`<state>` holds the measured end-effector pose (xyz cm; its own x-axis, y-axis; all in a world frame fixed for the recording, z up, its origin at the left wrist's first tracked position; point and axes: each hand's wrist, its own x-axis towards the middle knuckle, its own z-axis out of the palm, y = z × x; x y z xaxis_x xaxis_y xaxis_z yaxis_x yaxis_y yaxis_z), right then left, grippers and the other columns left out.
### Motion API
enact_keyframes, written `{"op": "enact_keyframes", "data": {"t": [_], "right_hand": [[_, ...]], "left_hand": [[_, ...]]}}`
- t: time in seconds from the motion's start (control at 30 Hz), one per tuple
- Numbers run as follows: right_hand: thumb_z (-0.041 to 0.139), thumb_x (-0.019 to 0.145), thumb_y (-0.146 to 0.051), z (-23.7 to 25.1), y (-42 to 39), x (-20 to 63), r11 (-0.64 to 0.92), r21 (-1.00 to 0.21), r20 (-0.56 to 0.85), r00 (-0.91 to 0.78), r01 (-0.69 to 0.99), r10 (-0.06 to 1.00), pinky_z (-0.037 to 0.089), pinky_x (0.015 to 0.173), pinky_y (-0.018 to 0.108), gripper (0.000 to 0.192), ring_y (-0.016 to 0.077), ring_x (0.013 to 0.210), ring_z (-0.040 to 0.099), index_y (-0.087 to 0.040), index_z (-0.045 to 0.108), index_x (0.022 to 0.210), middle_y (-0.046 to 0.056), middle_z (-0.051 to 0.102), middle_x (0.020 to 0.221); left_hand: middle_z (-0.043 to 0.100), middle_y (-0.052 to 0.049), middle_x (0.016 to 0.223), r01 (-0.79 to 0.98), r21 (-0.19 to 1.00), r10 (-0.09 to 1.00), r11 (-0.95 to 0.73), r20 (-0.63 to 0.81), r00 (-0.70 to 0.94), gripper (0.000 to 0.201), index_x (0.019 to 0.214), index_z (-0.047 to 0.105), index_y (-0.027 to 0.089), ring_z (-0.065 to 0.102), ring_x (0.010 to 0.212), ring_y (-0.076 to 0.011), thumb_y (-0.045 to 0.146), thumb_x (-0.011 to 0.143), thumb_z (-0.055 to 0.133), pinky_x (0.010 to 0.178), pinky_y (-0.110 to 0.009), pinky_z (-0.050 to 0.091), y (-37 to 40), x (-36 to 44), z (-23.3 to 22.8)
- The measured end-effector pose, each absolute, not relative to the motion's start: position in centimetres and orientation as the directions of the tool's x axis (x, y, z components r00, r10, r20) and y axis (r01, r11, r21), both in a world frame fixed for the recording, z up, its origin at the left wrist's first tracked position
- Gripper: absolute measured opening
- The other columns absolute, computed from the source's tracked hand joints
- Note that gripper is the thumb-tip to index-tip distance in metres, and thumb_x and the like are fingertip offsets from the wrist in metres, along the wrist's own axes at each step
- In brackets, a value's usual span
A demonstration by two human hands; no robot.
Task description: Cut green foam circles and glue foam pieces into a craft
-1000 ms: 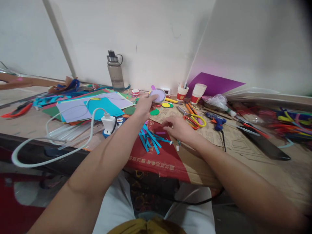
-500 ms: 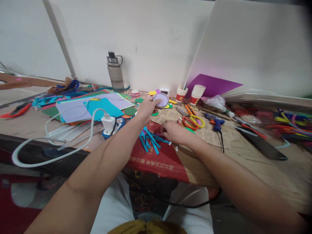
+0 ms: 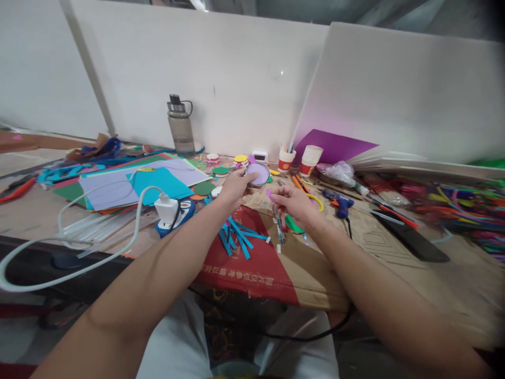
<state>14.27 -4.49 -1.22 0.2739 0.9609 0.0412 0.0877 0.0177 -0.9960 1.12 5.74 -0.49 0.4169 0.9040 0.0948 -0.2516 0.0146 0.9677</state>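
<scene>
The left hand [image 3: 232,188] pinches the near rim of a lilac paper disc [image 3: 258,173], holding it tilted up off the cardboard sheet [image 3: 252,263], its face turned toward the person. The right hand [image 3: 295,205] grips one small purple scrap [image 3: 270,194] at the fingertips, raised just beside the disc, with thin strips hanging below the fingers. Loose blue paper strips [image 3: 236,237], roughly ten, lie fanned on the red panel beneath both hands. Two paper cups [image 3: 298,159] stand at the wall; one water bottle [image 3: 180,126] stands left of them.
</scene>
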Motion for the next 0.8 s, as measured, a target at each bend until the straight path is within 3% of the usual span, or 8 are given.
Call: {"op": "enact_keyframes", "data": {"t": [0.13, 0.4, 0.63, 0.8], "right_hand": [[0.082, 0.062, -0.025, -1.1, -4.6, 14.5, 0.016, -0.991, -0.025, 0.292, -0.136, 0.956, 0.041, 0.046, 0.019, 0.029, 0.006, 0.047, 0.048, -0.018, 0.055, 0.069, -0.006, 0.054, 0.054], [0.069, 0.073, -0.012, -0.1, -5.0, 14.1, -0.044, -0.972, -0.119, 0.324, -0.229, 0.939, 0.056, 0.058, 0.023, 0.018, 0.0108, 0.058, 0.063, -0.019, 0.053, 0.069, -0.005, 0.056, 0.055], [0.065, 0.07, -0.016, -0.7, -4.4, 14.9, 0.05, -0.999, 0.052, 0.385, 0.016, 0.921, 0.043, 0.045, 0.019, 0.013, 0.0073, 0.046, 0.052, -0.02, 0.053, 0.071, -0.007, 0.055, 0.053], [0.065, 0.066, -0.022, -1.2, -4.0, 15.7, 0.134, -0.964, 0.223, 0.424, 0.231, 0.878, 0.043, 0.053, 0.024, 0.013, 0.0087, 0.052, 0.05, -0.02, 0.055, 0.071, -0.006, 0.054, 0.058]], "left_hand": [[0.067, -0.002, 0.071, -0.246, 0.968, 0.88, 0.044, 0.079, 0.468, 0.016, 0.089, 0.065, 0.013, 0.062, 0.054, -0.0094, 0.019, 0.075, 0.068, 0.044, -0.017, 0.04, 5.5, 1.4, -1.0], [0.068, -0.003, 0.076, -0.216, 0.976, 0.866, 0.017, 0.093, 0.492, 0.015, 0.088, 0.064, 0.013, 0.065, 0.057, -0.0107, 0.02, 0.076, 0.068, 0.043, -0.016, 0.039, 5.5, 1.7, -1.5], [0.068, -0.004, 0.078, -0.239, 0.97, 0.862, 0.037, 0.09, 0.499, 0.02, 0.09, 0.066, 0.011, 0.062, 0.058, -0.0096, 0.018, 0.073, 0.073, 0.046, -0.017, 0.045, 4.8, 1.6, -1.1], [0.066, -0.003, 0.077, -0.282, 0.956, 0.863, 0.078, 0.077, 0.5, 0.018, 0.085, 0.067, 0.01, 0.058, 0.058, -0.0076, 0.013, 0.069, 0.075, 0.048, -0.018, 0.049, 4.4, 1.7, -0.9]]}}
